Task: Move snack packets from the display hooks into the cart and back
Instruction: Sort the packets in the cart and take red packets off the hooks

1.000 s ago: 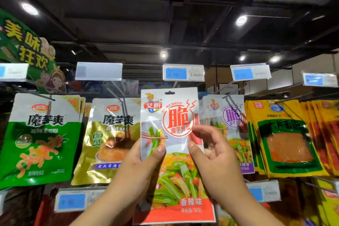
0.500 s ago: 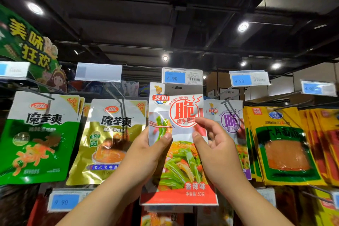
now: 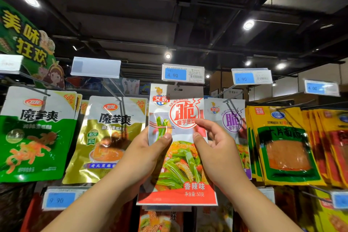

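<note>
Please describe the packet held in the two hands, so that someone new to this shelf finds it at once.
In the top row of hanging snacks, look under the middle price tag reading 4.90. There the left hand and right hand hold a white packet with a red bottom band. Its big circle is red; the neighbouring packet has a purple one.

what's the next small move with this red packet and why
Probably nudge the red packet back so its hang hole threads onto the hook under the 4.90 tag. The left hand and right hand pinch its sides and its top sits level with that hook; whether it's threaded is unclear.
</note>
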The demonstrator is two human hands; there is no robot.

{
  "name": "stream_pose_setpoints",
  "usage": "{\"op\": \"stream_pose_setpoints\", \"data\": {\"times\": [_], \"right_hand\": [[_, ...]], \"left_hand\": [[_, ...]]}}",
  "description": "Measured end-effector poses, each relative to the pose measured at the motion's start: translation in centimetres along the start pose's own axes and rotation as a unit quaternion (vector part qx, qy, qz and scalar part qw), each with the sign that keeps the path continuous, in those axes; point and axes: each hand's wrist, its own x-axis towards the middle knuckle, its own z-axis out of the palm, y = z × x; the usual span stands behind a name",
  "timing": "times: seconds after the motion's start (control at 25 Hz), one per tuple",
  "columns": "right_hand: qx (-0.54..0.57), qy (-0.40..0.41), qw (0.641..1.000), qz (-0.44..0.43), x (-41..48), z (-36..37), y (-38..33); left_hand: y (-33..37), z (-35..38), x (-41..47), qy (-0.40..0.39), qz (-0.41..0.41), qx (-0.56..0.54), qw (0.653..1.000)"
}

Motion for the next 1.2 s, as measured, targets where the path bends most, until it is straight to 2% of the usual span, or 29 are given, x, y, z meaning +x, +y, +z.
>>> {"op": "stream_pose_setpoints", "data": {"times": [0.2,0.28,0.36,0.44,0.6,0.76,0.88,0.96,1.04,1.2], "right_hand": [[-0.002,-0.002,1.000,-0.001,0.3,0.1,0.6],[-0.036,-0.012,0.999,-0.004,1.0,0.2,1.1],[-0.077,-0.054,0.996,0.012,1.9,0.1,1.7],[-0.124,-0.075,0.989,0.025,3.2,-0.1,2.4],[-0.254,-0.070,0.965,-0.011,5.3,0.1,3.9],[-0.372,-0.138,0.918,-0.007,5.6,1.0,6.1],[-0.438,-0.169,0.883,-0.008,5.3,1.1,6.9],[-0.451,-0.187,0.873,-0.009,4.8,0.9,7.0],[-0.441,-0.166,0.882,-0.014,4.0,0.3,6.9],[-0.320,-0.096,0.941,-0.060,1.6,-1.5,6.2]], "left_hand": [[-0.2,-0.4,0.0,-0.008,-0.002,-0.006,1.000],[-0.7,-0.4,0.8,-0.006,-0.011,0.028,1.000],[-1.4,-0.4,2.1,0.009,-0.016,0.052,0.998],[-2.0,-0.5,3.9,0.031,-0.007,0.129,0.991],[-3.2,-1.1,6.9,0.033,-0.026,0.337,0.940],[-4.5,-1.5,7.1,0.005,-0.040,0.478,0.877],[-4.7,-2.0,6.5,0.025,-0.054,0.539,0.840],[-4.5,-2.5,5.8,0.040,-0.063,0.533,0.843],[-4.3,-3.0,5.0,0.049,-0.065,0.514,0.854],[-4.3,-3.4,2.3,0.058,-0.045,0.506,0.859]]}}
